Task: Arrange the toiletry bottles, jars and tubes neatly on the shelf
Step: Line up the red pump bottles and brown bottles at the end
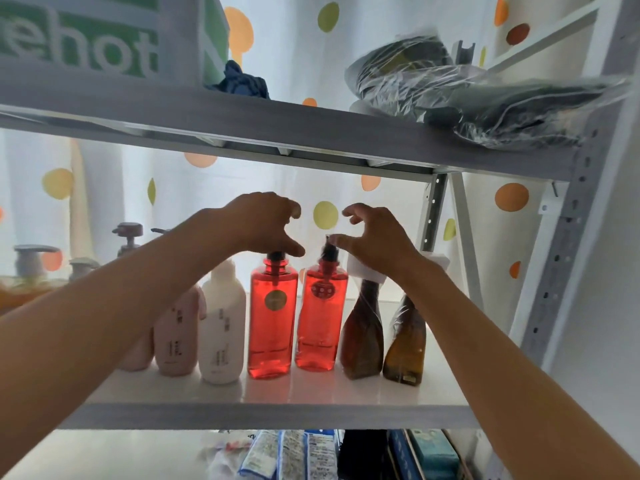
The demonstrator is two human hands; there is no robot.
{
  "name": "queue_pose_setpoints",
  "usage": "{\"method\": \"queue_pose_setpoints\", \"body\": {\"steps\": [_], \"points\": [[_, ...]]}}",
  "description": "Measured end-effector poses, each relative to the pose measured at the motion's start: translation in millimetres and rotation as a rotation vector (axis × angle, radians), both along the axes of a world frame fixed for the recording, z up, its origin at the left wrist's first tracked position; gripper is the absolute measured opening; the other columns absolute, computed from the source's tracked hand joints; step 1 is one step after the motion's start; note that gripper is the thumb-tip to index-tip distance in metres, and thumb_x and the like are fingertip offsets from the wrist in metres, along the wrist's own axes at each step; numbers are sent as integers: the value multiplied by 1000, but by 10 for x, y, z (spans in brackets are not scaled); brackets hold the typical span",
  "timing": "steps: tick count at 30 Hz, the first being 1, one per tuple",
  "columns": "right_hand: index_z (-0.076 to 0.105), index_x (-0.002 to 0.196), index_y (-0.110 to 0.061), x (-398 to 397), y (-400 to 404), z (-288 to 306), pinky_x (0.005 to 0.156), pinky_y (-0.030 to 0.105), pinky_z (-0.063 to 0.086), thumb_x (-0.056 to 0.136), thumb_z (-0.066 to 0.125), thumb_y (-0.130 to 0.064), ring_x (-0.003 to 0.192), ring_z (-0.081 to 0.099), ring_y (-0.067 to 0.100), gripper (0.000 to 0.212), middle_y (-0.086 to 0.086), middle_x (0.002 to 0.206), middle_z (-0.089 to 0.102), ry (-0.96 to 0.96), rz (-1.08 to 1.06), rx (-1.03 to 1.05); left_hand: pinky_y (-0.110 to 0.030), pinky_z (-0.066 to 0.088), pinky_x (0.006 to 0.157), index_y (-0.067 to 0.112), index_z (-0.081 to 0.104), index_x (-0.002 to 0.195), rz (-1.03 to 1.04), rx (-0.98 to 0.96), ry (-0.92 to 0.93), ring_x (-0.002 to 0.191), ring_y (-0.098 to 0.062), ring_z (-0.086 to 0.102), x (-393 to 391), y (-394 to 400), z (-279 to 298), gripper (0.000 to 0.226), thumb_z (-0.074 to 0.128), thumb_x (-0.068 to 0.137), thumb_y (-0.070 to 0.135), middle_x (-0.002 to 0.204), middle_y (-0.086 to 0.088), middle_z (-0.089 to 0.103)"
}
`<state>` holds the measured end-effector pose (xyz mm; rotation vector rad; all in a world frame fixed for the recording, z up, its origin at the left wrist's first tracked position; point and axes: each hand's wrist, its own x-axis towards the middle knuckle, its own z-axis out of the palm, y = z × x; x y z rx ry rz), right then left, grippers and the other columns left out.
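Note:
Two red transparent pump bottles stand side by side in the middle of the white shelf (346, 396). My left hand (263, 223) is spread over the left red bottle (273, 323), its thumb touching the black pump. My right hand (377, 237) hovers with fingers apart at the pump of the right red bottle (322, 323). Left of them stand a white bottle (221, 327) and a pink bottle (173, 337). To the right are two brown bottles in clear plastic (363, 337) (405, 344), their tops partly hidden by my right wrist.
More pump bottles (128, 237) stand at the far left behind my left arm. The upper shelf (311, 133) carries a green-and-white box (86, 39), a blue cloth and plastic-wrapped dark items (485, 91). Packets lie below. A perforated metal upright (561, 271) stands at right.

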<state>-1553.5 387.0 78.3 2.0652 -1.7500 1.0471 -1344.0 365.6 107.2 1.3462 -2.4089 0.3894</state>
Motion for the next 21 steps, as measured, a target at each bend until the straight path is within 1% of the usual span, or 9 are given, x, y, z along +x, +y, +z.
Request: {"method": "queue_pose_setpoints", "body": {"steps": [2,5,7,9,11,13,15,17,21], "points": [[57,126,-19,99,-94,100,82,32,46,72,78,-51,100,59,19,66,0,110,63,70,29,199,-32,48,84,23,53,127,51,82,-62,104,-20,59,76,-51,-61,76,77,65,58,118,5,63],[62,106,-14,177,-198,177,69,29,46,64,87,-44,85,59,16,57,-5,91,64,142,38,393,-28,47,72,21,59,109,26,133,-67,87,-14,59,127,-110,-158,61,84,60,48,96,13,64],[63,91,-13,193,-256,197,67,32,48,57,90,-42,81,63,17,52,-2,84,68,176,47,457,-31,50,74,22,56,103,-6,157,-30,87,-14,62,141,-152,-218,62,87,55,47,93,14,65],[63,84,-15,217,-300,197,71,35,52,50,89,-49,81,66,18,55,0,83,70,191,60,512,-35,52,76,23,51,102,-24,173,-18,89,-16,63,146,-184,-288,69,86,51,53,96,13,66],[66,91,-16,252,-302,171,76,34,52,55,89,-51,83,66,17,55,-2,86,71,220,77,572,-38,53,78,24,46,103,-34,176,-26,90,-16,62,144,-210,-353,74,84,49,58,99,13,64],[70,96,-17,266,-304,155,77,28,51,59,89,-46,83,68,13,51,-5,85,73,200,117,610,-39,52,78,23,45,104,-53,172,-28,92,-17,62,151,-218,-377,73,85,51,55,101,12,63],[76,87,-17,259,-290,177,75,26,51,60,90,-41,75,69,9,39,-5,78,75,177,161,640,-38,51,79,22,45,107,-72,189,-9,95,-17,61,167,-214,-374,68,85,58,49,104,12,63],[78,81,-19,250,-266,219,76,29,50,61,89,-43,69,66,6,33,-5,76,75,197,177,660,-38,50,81,20,45,116,-67,191,-18,98,-19,59,185,-201,-352,71,82,64,49,110,9,62],[78,80,-22,280,-240,265,83,33,50,60,88,-49,66,63,5,35,-6,72,73,216,170,698,-42,48,89,18,31,138,4,139,-78,109,-25,54,318,-192,-294,100,76,63,65,122,-4,56]]}}
